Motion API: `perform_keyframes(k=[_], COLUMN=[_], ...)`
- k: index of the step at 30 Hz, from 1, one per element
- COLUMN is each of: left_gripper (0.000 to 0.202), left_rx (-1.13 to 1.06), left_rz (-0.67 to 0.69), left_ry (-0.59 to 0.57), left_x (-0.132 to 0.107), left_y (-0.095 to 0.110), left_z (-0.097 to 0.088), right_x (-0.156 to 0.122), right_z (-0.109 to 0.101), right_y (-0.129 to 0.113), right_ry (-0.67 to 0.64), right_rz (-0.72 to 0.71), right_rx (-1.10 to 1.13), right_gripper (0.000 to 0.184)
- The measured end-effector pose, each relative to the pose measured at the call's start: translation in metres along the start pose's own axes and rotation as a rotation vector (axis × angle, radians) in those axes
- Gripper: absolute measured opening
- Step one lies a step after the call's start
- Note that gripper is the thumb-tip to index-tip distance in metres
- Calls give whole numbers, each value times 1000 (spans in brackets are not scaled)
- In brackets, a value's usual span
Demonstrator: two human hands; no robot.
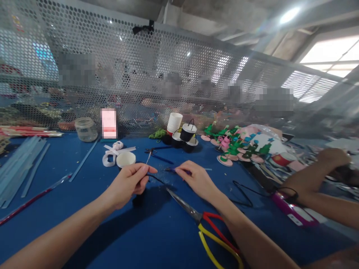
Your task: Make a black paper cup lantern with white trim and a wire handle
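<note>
My left hand [133, 183] is closed in a pinch, with a short black cord [154, 178] coming out from its fingertips to the right. A thin silvery piece [149, 157] shows just above that thumb; whether it is held I cannot tell. Across from it, my right hand [196, 177] pinches a small purple, dark-tipped thing [174, 170] whose kind is unclear. Scissors [186, 205] with red and yellow handles lie beneath my right hand, blades pointing up and left. Behind my left hand stands a white paper cup [126, 158], its lower part partly covered.
Black-and-white cups [188, 132] and a cup stack [175, 121] stand at the back. Green and pink craft figures [230, 145] crowd the right, near a purple device [294, 211] and another person's arm [311, 179]. Ribbon [109, 158], a jar [86, 129] and pale strips [21, 164] lie left.
</note>
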State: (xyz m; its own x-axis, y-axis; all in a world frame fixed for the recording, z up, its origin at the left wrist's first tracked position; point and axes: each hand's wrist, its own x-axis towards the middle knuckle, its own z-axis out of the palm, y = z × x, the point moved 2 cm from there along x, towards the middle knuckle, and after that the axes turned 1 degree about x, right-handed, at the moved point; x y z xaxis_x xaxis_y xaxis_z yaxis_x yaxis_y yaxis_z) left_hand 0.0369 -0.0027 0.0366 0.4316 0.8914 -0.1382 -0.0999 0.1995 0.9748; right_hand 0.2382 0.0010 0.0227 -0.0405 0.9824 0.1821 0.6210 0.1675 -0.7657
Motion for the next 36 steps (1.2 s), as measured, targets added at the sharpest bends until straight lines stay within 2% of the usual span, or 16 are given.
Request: perform_keyframes(k=[1, 3, 8, 11, 15, 17, 19, 22, 24, 26, 31, 33, 36], left_gripper=[31, 30, 28, 29, 32, 34, 34, 30, 26, 22, 18, 18, 18], left_rx=[-38, -87, -145, -144, -110, -77, 26, 291, 426, 486, 522, 558, 636], left_rz=[-14, -35, -86, -103, -115, -115, -107, -70, -38, 11, 155, 166, 202], left_ry=[-28, -81, -162, -190, -212, -217, -229, -237, -220, -174, -18, -12, -9], left_x=[0, -1, -2, -3, -3, -3, -2, -1, -2, -4, -11, -13, -14], left_y=[-1, -3, -9, -12, -16, -17, -19, -16, -10, -1, 22, 26, 28], left_z=[1, 4, 8, 11, 14, 14, 14, 12, 9, 6, -2, -3, -3], right_x=[-2, -4, -6, -7, -9, -8, -4, 2, 5, 4, -9, -14, -18], right_z=[3, 13, 40, 49, 53, 50, 41, 17, 5, 3, 27, 33, 34], right_y=[-12, -31, -44, -43, -43, -43, -41, -35, -31, -29, -34, -39, -45], right_ry=[-54, -148, -214, -212, -207, -147, -22, 202, 272, 224, -141, -195, -208], right_rz=[-76, -95, 136, 209, 273, 267, 212, 86, 42, 68, 232, 213, 177], right_rx=[99, 322, 883, 1038, 1066, 1050, 1028, 991, 916, 857, 852, 847, 816], right_gripper=[17, 18, 13, 11, 13, 15, 17, 20, 20, 21, 21, 17, 13])
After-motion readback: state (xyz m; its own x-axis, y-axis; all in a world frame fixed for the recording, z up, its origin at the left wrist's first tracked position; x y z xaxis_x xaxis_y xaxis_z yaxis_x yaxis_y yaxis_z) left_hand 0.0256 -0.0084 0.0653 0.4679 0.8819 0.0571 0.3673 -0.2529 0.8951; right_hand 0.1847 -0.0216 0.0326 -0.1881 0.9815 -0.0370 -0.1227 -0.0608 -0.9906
